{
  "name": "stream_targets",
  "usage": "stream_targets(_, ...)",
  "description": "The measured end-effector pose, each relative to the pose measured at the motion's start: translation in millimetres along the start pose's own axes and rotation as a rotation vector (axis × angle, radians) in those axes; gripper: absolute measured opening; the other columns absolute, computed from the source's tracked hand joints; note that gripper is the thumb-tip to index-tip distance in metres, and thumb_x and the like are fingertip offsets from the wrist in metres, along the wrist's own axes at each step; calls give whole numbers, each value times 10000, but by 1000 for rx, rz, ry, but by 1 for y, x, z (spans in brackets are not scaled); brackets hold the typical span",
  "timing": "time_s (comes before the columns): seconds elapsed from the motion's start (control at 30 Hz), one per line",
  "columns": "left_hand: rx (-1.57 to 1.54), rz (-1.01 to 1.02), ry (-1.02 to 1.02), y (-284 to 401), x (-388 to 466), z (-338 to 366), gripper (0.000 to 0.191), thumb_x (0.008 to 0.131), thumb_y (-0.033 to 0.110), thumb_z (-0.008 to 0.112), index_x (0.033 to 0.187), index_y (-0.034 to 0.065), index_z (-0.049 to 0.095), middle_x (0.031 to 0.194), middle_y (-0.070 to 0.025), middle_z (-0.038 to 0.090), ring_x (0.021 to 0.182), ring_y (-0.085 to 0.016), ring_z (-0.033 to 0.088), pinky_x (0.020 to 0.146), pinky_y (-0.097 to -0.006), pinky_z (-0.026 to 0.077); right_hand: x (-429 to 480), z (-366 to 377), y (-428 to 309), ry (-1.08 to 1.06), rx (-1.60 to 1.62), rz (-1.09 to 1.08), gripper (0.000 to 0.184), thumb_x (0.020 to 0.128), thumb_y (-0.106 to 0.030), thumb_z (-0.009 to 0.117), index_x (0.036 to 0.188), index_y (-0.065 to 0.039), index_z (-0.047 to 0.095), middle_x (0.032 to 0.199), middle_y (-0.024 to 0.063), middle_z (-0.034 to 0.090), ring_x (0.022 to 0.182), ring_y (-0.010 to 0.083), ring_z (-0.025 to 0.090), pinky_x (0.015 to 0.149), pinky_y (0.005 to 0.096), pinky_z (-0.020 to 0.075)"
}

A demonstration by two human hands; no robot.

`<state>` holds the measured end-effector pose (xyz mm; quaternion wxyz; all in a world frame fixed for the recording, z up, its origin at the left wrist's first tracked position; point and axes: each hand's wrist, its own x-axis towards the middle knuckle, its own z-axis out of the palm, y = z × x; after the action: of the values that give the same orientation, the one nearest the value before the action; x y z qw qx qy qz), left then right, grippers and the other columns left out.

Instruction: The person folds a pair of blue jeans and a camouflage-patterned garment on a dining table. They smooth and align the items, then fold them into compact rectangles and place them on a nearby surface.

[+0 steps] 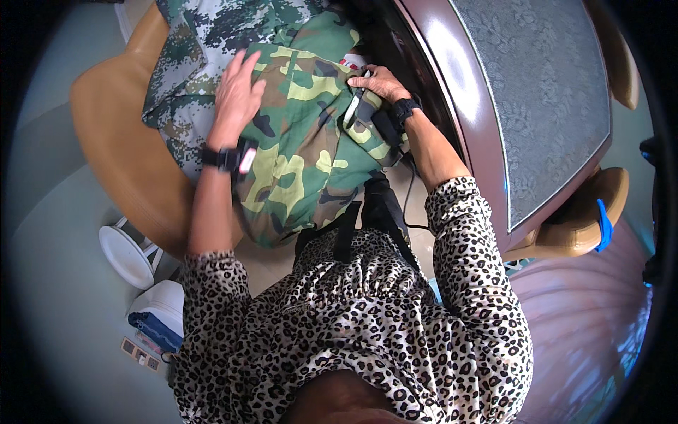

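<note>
A green, brown and yellow woodland camouflage garment lies spread before me over the chair side. My left hand, slightly blurred, is at its left edge with fingers apart; whether it touches the cloth is hard to tell. At the garment's upper right, my right hand pinches the cloth between thumb and fingers, near a pale strip along a folded part. A digital-pattern camouflage garment lies beneath and beyond it. Both wrists carry black bands with small devices.
A tan chair stands under the garments. On the right is a dark red table with a grey patterned cover. Another tan chair bears a blue strip. A black cable hangs near my legs. A white stool stands lower left.
</note>
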<state>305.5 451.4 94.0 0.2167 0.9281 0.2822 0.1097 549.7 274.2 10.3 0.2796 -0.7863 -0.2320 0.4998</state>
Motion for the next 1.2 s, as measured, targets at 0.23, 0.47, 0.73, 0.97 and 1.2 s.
stream_targets(0.23,257,-28,-181,59,33,34,541,710,112,592,1232,172,462,1277,-114,421,1175,-339,396,929,-440,383,-145,-52,-3,159,224,-231,457,690,-61,722,1114,0,563,860,45,631,765,118,557,746,260,454)
stream_targets(0.47,81,-123,-275,92,-20,-11,205,699,67,623,890,17,572,893,-179,582,855,-378,560,705,-434,447,-246,-38,9,60,-60,-550,329,687,2,616,1009,-29,552,855,145,607,772,295,612,697,342,481)
stream_targets(0.73,-221,40,-108,128,-126,-23,239,558,-60,490,795,-32,511,1028,-131,552,980,-334,506,857,-395,390,-294,-23,65,66,-231,-452,336,626,10,599,958,-24,557,928,138,591,858,343,573,726,391,465)
stream_targets(0.97,-423,196,-343,159,-167,-39,188,658,38,588,814,-44,523,995,-166,595,965,-343,548,838,-377,420,-308,-25,94,156,-218,-469,278,600,48,570,871,1,527,791,134,527,739,325,538,661,355,436)
stream_targets(1.2,-868,174,-713,189,-184,-7,168,718,69,583,839,-27,517,681,-223,478,630,-396,465,547,-389,387,-348,-58,112,360,-34,-356,317,649,110,434,933,10,535,810,54,548,773,134,523,716,237,417)
